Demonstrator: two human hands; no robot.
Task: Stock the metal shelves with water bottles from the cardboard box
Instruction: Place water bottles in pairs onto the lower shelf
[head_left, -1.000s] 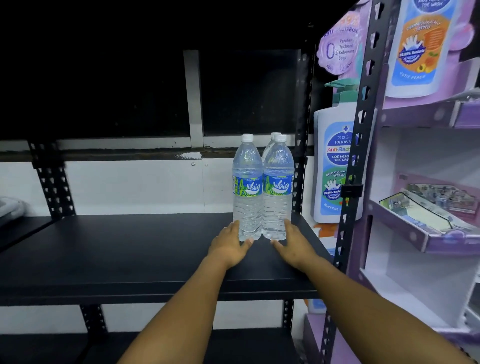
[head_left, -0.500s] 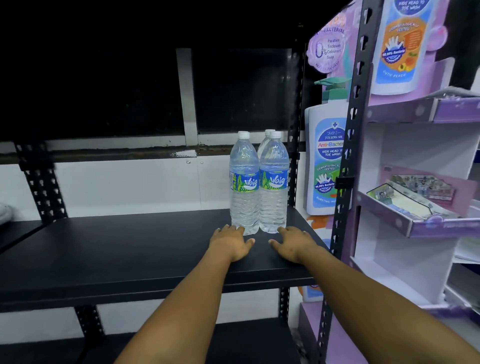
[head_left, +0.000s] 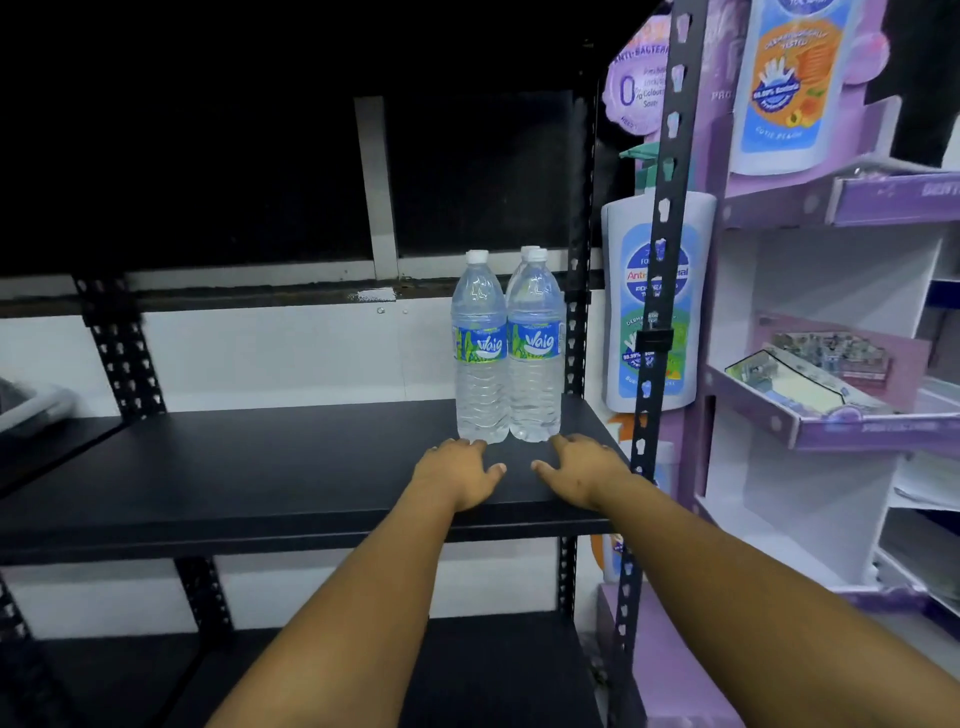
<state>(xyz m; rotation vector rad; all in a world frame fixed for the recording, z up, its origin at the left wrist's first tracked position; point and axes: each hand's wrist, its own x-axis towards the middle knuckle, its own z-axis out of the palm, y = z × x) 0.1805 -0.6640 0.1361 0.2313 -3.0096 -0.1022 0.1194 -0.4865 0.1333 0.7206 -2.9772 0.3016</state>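
Three clear water bottles with blue and green labels stand upright at the right end of the black metal shelf (head_left: 234, 467). The left bottle (head_left: 479, 348) and the right bottle (head_left: 536, 348) are in front; a third one (head_left: 525, 254) shows only its cap behind them. My left hand (head_left: 457, 473) lies flat on the shelf just in front of the left bottle, fingertips at its base. Palm down before the right bottle rests my right hand (head_left: 584, 465), holding nothing. No cardboard box is in view.
A black perforated upright (head_left: 660, 291) bounds the shelf on the right. Beyond it stands a purple and white display (head_left: 831, 415) with large wash-bottle cutouts. A lower black shelf (head_left: 467, 670) lies below. A grey object (head_left: 31, 408) sits at the far left.
Both hands have slid back a little from the bottle bases toward the shelf's front edge. The bottles have not moved.
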